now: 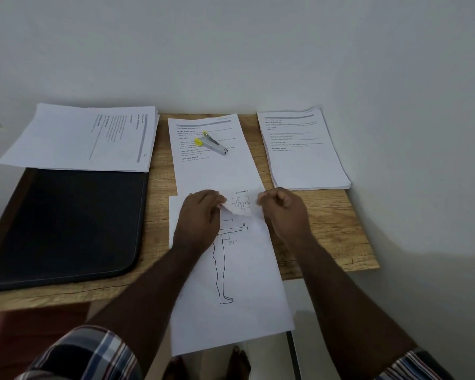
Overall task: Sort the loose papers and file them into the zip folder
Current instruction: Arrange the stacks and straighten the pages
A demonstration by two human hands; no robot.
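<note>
Both hands pinch the figure sheet's (231, 270) far edge at the counter's (327, 229) near edge, left hand (200, 218) and right hand (283, 212), likely peeling pages apart for sorting.

Black rectangular zip folder (66, 223): laid flat at left of wooden table, closed, rounded corner nearest front edge.

Thick stack of white printed sheets (88, 138): laid partly over folder's far edge, text turned sideways.

Single white printed page (217, 165): laid flat at table centre.

Second white printed stack (305, 152): placed at right, squared, well apart from folder.

White sheet with line-drawn standing figure (231, 283): positioned at front centre, overhanging table edge, top corner folded over.
</note>
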